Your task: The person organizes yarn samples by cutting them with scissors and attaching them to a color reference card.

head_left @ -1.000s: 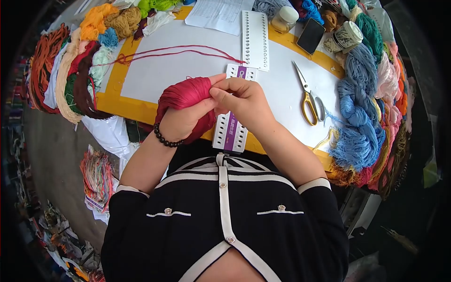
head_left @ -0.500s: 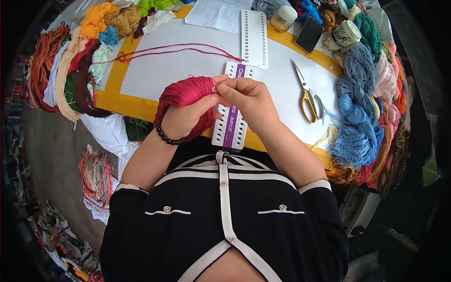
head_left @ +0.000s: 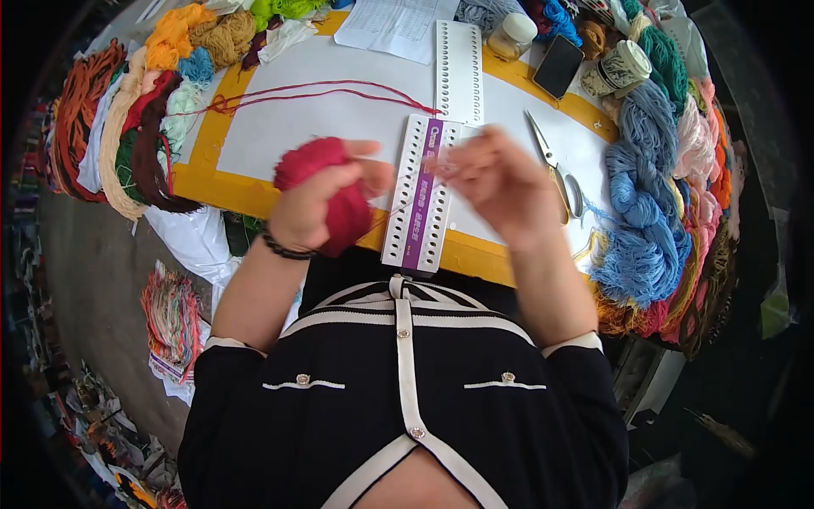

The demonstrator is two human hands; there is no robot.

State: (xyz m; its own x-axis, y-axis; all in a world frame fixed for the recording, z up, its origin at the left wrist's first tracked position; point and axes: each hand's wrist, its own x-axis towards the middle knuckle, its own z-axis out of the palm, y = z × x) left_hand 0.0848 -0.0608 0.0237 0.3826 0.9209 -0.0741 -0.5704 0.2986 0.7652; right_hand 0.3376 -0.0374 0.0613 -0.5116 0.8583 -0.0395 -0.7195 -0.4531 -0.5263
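Observation:
My left hand (head_left: 318, 199) holds a thick crimson skein (head_left: 343, 216) over the table's near edge, with the thread bulging on both sides of the fingers. To its right, my right hand (head_left: 500, 182) is raised and smeared by motion; what its fingers hold, if anything, is not clear. Between the hands lies a white punched card with a purple band (head_left: 421, 199). A second white punched card (head_left: 459, 72) lies just beyond it. Long crimson threads (head_left: 322, 92) run left from where the cards meet.
Scissors (head_left: 557, 174) lie right of the cards, near blue skeins (head_left: 636, 229). A phone (head_left: 558, 65), a jar (head_left: 511, 36) and a patterned cup (head_left: 617, 68) stand or lie at the back right. Printed paper (head_left: 388, 27) is at the back; coloured skeins (head_left: 127, 127) hang at the left.
My hands have moved apart: the left one slightly left with the crimson skein, the right one to the right, away from the skein.

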